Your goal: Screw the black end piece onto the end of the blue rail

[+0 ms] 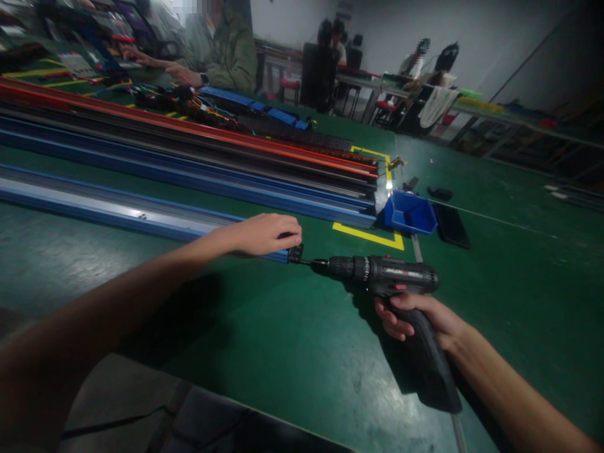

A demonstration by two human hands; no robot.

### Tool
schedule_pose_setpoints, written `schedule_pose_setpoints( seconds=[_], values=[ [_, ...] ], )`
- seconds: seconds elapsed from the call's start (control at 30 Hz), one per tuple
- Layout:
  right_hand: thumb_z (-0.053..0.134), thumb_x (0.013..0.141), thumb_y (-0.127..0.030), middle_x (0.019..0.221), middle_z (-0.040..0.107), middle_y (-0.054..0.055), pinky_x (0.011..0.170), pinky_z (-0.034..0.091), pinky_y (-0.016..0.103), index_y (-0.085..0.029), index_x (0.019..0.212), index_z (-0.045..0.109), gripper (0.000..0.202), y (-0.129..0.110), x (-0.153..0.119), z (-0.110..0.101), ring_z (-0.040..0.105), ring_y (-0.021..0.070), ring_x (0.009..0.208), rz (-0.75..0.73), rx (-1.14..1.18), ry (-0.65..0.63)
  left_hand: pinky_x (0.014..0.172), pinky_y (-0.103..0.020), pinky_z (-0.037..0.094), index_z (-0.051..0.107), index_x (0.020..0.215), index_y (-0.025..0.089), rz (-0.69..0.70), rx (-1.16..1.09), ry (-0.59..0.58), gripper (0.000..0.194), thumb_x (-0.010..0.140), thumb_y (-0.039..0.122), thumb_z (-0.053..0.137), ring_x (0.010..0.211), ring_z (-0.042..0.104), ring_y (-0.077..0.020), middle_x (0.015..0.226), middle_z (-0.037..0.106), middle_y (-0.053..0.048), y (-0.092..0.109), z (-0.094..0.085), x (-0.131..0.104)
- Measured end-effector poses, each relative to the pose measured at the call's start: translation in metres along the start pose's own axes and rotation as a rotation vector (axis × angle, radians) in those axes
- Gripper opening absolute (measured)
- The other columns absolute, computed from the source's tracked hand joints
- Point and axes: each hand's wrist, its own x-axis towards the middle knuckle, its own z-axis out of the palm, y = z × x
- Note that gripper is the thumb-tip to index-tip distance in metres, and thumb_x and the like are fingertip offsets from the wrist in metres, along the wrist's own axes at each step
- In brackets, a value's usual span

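Observation:
A black cordless drill lies level in the grip of my right hand, its long bit pointing left. The bit's tip meets a small black end cap at the right end of a long blue metal profile. My left hand is closed over that end of the profile, fingers curled around it beside the cap. Whether the tip sits on a screw is too small to tell.
Several long blue, black and orange profiles lie behind on the green table. A blue bin stands at their right end, with a black phone-like slab beside it. A person in a green jacket sits across, near loose wires.

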Motion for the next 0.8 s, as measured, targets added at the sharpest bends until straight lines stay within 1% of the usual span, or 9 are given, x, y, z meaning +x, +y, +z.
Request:
schedule_pose_setpoints(
  seconds=[0.23,0.43,0.8],
  values=[
    [0.077,0.090,-0.025,0.073,0.065,0.003,0.057,0.054,0.020,-0.005,0.098,0.078,0.021,-0.0005,0.0004,-0.0015,0.052,0.0055,0.052,0.002,-0.005,-0.002,0.085,-0.030,0.046,0.072,0.104,0.021,0.008,-0.012,0.021,0.041,0.108,0.046,0.041,0.094,0.066,-0.0191,0.103,0.071,-0.006,-0.0005,0.0009,-0.0001],
    [0.078,0.089,-0.026,0.074,0.065,0.003,0.056,0.054,0.020,-0.006,0.099,0.078,0.022,-0.0002,0.0002,-0.0013,0.049,0.0049,0.051,0.019,0.002,0.025,0.086,-0.030,0.046,0.072,0.105,0.021,0.008,0.005,0.004,0.042,0.109,0.047,0.039,0.096,0.066,-0.0190,0.104,0.071,-0.006,-0.0002,0.0004,0.0002],
    [0.078,0.090,-0.027,0.077,0.066,0.004,0.057,0.054,0.019,-0.006,0.101,0.077,0.023,-0.0020,0.0010,-0.0020,0.047,0.0046,0.050,0.042,0.026,-0.020,0.084,-0.030,0.045,0.072,0.104,0.021,0.010,-0.002,0.019,0.041,0.108,0.046,0.040,0.094,0.066,-0.0186,0.103,0.071,-0.006,0.0000,0.0011,-0.0001]
  ],
)
